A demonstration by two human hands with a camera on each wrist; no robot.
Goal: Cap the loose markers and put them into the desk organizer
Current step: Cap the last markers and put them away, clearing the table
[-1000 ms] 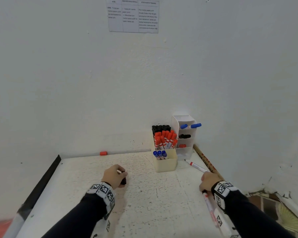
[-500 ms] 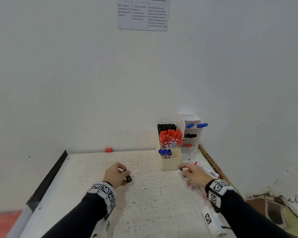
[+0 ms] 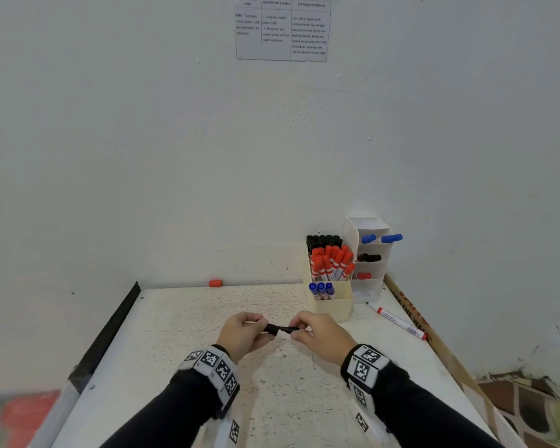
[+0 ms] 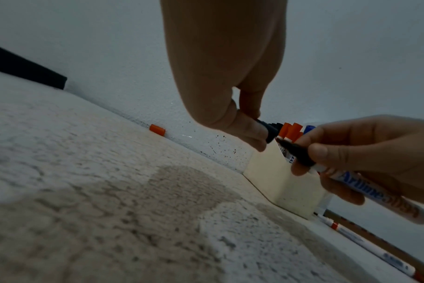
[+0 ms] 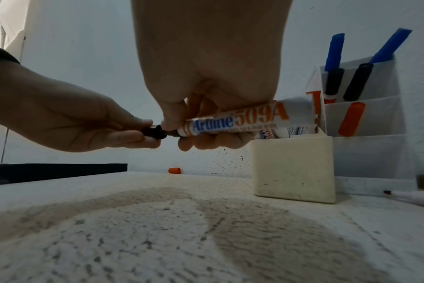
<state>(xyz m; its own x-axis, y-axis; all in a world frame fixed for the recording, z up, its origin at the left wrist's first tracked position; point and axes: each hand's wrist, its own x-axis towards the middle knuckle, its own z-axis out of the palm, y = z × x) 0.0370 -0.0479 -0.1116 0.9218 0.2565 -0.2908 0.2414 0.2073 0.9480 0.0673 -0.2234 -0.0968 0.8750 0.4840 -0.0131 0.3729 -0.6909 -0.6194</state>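
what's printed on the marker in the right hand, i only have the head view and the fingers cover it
Observer: The right wrist view shows "Artline 509A" on the black marker in the right hand.
Operator: is the cap on yet
Observer: No. In the left wrist view the nib section shows bare, its tip right at the black cap pinched by the left hand.
Operator: how many black ones in the back organizer
Observer: The right wrist view shows two black-capped markers in the white organizer.
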